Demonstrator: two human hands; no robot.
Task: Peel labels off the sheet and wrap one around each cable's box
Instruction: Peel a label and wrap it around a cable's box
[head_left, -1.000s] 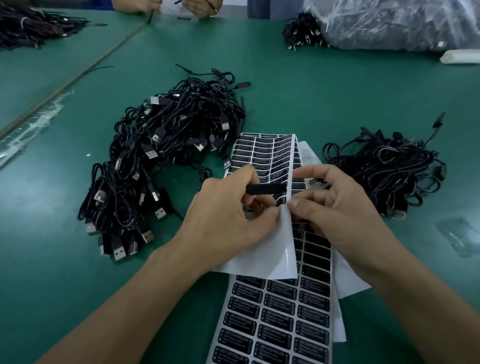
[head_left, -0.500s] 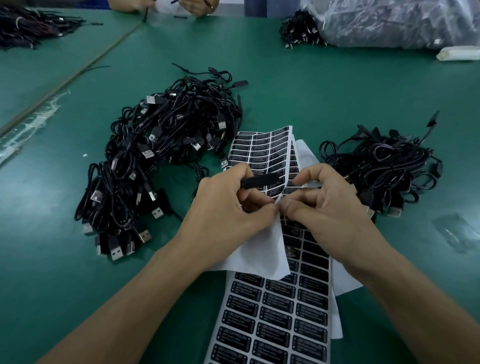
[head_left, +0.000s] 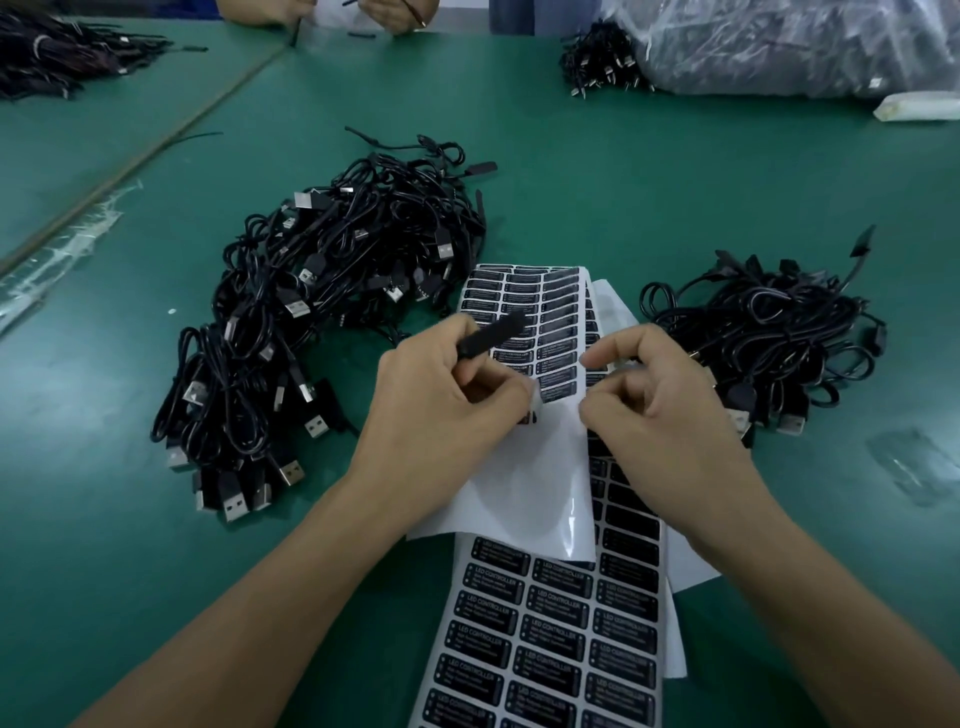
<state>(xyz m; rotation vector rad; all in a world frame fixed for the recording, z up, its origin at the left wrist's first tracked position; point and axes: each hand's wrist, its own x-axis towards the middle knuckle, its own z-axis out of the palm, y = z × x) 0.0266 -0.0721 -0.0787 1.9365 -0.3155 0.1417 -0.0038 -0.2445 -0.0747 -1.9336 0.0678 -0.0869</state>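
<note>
— Box (head_left: 493, 332), whereabouts?
— Up off the table (head_left: 623, 171), gripped between thumb and forefinger of the left hand (head_left: 441, 410), just above the label sheet (head_left: 524, 306). Lower fingers of that hand curled against the folded white backing (head_left: 530, 493).
— Right hand (head_left: 660, 405)?
— Curled as well, fingertips (head_left: 589, 358) at the sheet's edge, close beside the left. Hard to tell whether pinching one of the labels (head_left: 558, 384) or only the backing; too small to make out.
— Risks from here?
— Most likely a label folding onto itself or clinging to a fingertip on the way off, with so little free room between both hands. Next, a crooked wrap: slim box, held at one end only, free to twist under pressure. Possibly a torn backing too, if pulled sharply rather than peeled low.
— And the cables?
— Tangled in a left heap (head_left: 322, 322) and a right heap (head_left: 769, 332), either side of the sheet. Easy to mix labelled with unlabelled if set down on the wrong one.
</note>
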